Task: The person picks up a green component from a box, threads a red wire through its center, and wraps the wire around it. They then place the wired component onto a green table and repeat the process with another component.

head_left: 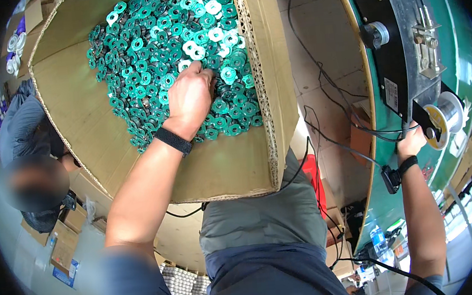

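Note:
My left hand (pixel 191 94) reaches down into an open cardboard box (pixel 221 174), its fingers curled into a heap of small green flower-shaped parts (pixel 138 60) with round centres. What lies between those fingertips is hidden. Out to the right, my right hand (pixel 411 142) is at the near end of a black and metal bench device (pixel 402 54), close beside a spool of silvery wire (pixel 451 113). The device and spool cover most of its fingers, so its grip does not show. Both wrists wear black bands, and a small black device sits by the right one.
The bench device stands on a green-topped table (pixel 375 107). Black cables (pixel 322 72) hang between box and table. At far left a person (pixel 28 143) is bent over near more cartons (pixel 65 247). A water bottle (pixel 377 236) stands at lower right.

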### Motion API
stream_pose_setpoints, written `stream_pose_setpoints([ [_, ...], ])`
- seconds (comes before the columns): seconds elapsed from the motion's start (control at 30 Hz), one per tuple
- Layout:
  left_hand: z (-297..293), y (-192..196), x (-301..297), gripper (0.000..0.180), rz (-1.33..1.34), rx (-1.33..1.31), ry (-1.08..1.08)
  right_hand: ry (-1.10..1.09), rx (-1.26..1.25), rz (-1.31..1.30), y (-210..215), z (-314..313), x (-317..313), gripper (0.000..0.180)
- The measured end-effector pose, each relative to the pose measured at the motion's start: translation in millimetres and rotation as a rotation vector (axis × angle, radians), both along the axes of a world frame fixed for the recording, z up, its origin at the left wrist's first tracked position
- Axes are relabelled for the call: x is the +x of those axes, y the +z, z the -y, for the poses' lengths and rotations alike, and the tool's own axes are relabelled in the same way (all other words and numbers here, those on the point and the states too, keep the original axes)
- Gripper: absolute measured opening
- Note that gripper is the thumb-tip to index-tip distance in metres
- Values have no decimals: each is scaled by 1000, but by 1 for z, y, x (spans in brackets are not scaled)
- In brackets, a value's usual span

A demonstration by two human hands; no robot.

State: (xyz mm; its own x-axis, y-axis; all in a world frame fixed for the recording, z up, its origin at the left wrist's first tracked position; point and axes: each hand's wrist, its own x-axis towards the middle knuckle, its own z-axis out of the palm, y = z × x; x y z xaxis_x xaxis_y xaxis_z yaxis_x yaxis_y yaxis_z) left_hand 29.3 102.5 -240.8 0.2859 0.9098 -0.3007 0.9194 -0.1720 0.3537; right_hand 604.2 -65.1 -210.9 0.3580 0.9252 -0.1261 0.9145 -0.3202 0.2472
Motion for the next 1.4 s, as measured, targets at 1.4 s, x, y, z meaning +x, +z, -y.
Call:
stream_pose_setpoints([
  [1.4,31,21,17,22,197,-47,-241,5,-20,-5,21,-24,-27,54],
])
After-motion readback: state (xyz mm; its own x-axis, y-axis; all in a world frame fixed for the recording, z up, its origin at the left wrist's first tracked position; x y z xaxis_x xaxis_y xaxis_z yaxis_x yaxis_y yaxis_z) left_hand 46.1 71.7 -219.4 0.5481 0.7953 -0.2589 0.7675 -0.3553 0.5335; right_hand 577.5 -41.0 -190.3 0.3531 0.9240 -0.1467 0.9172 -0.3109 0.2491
